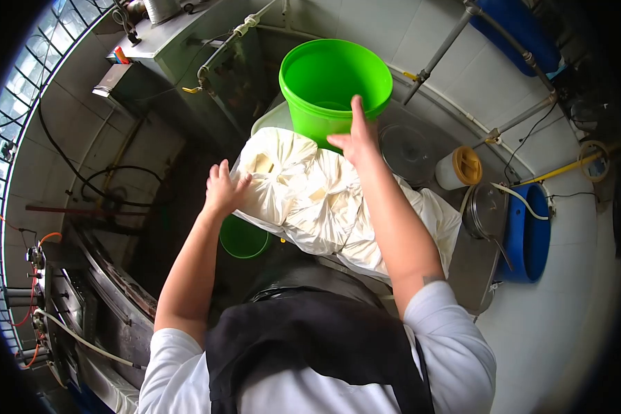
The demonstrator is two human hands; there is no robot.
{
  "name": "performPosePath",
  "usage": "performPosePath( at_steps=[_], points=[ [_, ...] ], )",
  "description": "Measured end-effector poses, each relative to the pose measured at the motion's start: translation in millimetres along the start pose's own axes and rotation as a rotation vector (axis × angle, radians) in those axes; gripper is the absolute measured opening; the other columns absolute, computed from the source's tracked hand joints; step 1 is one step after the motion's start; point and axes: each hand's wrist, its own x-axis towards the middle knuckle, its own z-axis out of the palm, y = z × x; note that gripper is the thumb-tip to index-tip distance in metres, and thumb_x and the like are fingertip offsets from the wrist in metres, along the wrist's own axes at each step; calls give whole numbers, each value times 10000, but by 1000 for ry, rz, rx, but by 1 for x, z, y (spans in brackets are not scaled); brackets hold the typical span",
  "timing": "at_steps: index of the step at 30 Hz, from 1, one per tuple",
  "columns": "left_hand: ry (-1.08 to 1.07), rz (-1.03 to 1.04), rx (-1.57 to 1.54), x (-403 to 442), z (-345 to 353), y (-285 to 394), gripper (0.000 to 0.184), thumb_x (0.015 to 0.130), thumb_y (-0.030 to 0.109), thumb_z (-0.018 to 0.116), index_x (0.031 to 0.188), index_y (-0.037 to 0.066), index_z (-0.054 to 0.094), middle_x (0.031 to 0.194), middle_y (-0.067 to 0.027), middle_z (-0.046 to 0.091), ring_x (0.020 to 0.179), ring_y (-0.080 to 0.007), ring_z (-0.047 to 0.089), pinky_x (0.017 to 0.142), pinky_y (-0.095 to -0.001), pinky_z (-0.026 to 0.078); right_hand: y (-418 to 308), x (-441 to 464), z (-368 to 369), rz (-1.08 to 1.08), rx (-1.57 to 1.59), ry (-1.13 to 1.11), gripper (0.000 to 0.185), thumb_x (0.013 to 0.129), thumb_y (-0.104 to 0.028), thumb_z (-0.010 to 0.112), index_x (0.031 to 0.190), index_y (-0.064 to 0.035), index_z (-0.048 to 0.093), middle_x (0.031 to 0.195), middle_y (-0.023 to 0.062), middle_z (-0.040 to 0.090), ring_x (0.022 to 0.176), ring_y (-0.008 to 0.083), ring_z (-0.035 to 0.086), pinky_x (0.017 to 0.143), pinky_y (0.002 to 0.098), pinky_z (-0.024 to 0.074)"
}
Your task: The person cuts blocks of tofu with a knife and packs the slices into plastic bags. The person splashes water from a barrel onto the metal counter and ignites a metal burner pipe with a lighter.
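Observation:
Several knotted white cloth bundles [324, 193] lie in a row on a pale tray on the metal table. At the left end of the row, my left hand [224, 188] has its fingers spread against the edge of the bundles, holding nothing. My right hand [357, 138] is raised with thumb and fingers apart, just in front of a bright green bucket [303, 103]. The bucket stands upright behind the bundles, and its visible inside holds nothing I can make out. Whether my right hand touches the bucket cannot be told.
To the right are a white tub with an orange lid [460, 168], a metal pot [486, 210] and a blue container [531, 234]. A second green bucket [245, 238] sits low beneath the tray. Pipes [441, 48] run along the back wall; metal equipment [96, 276] stands left.

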Motion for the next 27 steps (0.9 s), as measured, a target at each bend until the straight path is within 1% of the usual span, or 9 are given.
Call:
performPosePath(
  at_steps=[2,7,10,13,18,20,23,25,27],
  points=[
    [-211,12,-330,-13,6,13,790,997,521,662,1465,-85,466,1341,-322,637,1281,-481,611,1086,-510,490,11,59,14,-68,23,57,871,956,-461,744,1615,-111,296,1609,175,419,1388,475,511,1042,763,473],
    [-265,-52,-131,-15,0,25,776,1024,550,616,1479,-55,444,1271,-331,683,1211,-476,664,1017,-507,529,-8,104,67,28,-36,147,710,1004,-316,578,1611,-85,291,1670,206,285,1432,557,407,1019,785,474],
    [-270,-51,-160,-16,2,19,763,1024,546,616,1462,-58,455,1272,-335,680,1208,-477,665,1014,-509,531,-11,121,73,61,-165,66,715,1023,-294,546,1639,-84,250,1625,248,373,1386,491,517,910,714,589],
    [-275,-102,-161,-18,-6,30,725,996,537,660,1403,-46,519,1297,-318,672,1239,-467,644,1033,-502,518,-29,124,87,64,-242,182,529,1014,-268,522,1496,-53,488,1463,238,559,1119,564,664,801,742,595],
    [-311,-65,-229,-11,-3,14,761,1021,582,615,1446,-41,519,1321,-270,684,1271,-397,648,1069,-445,500,-31,144,75,-7,-237,64,508,996,-266,568,1459,-63,522,1461,227,558,1167,509,662,782,739,594],
    [-438,-200,-683,18,23,-29,774,1050,642,528,1433,-31,543,1314,-214,692,1205,-349,670,1039,-421,510,-23,143,75,-9,-304,75,554,996,-289,558,1496,-60,495,1469,224,557,1217,476,632,908,749,548],
    [-324,-584,-771,54,6,-25,745,1061,672,466,1368,11,620,1168,-120,692,969,-227,657,788,-405,545,-17,133,68,-28,-351,26,632,976,-385,626,1506,-70,486,1468,200,555,1250,446,607,939,722,545],
    [-297,-644,-615,89,25,-38,683,1062,605,504,1309,-13,658,1140,-156,689,939,-230,659,736,-416,535,-13,147,52,4,-378,-83,658,951,-500,695,1450,-95,552,1467,171,582,1039,400,727,701,568,650],
    [-339,-631,-526,127,54,-54,666,1062,573,524,1310,-28,665,1185,-185,698,988,-268,687,770,-440,550,-15,142,46,-19,-378,-133,717,931,-553,713,1464,-103,546,1481,158,575,1030,378,733,684,541,652]
  ],
)
